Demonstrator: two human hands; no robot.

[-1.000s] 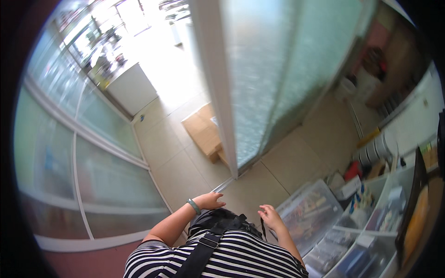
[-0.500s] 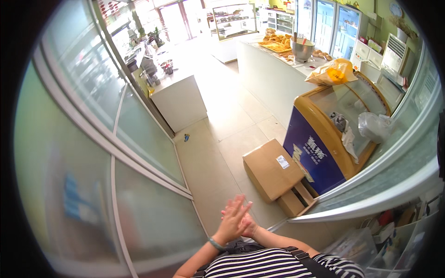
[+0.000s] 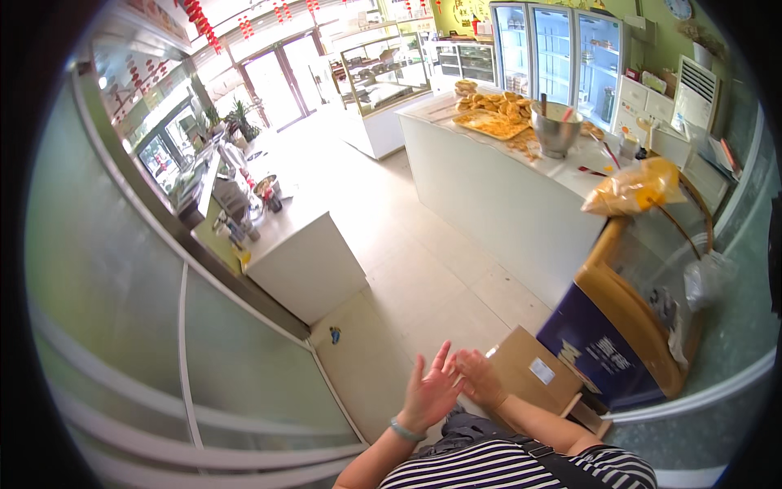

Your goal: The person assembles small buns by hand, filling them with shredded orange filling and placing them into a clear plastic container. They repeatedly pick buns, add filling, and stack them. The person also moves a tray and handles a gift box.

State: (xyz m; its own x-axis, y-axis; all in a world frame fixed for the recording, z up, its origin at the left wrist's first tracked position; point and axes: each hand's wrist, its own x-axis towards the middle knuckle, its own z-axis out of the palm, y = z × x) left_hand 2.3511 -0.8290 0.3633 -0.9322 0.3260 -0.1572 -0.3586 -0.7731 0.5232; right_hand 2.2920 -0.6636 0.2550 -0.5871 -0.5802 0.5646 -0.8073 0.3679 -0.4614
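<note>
Right hand (image 3: 481, 381) has neared the cardboard box (image 3: 523, 367), right of its fingers (image 3: 467, 362).

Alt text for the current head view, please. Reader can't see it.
A person's left hand, wearing a bangle, and right hand overlap in view, nothing visible in them. A cardboard box stands to their right, next to a curved-top display case. Beyond, a white counter bears golden baked goods and a metal mixing bowl.
</note>
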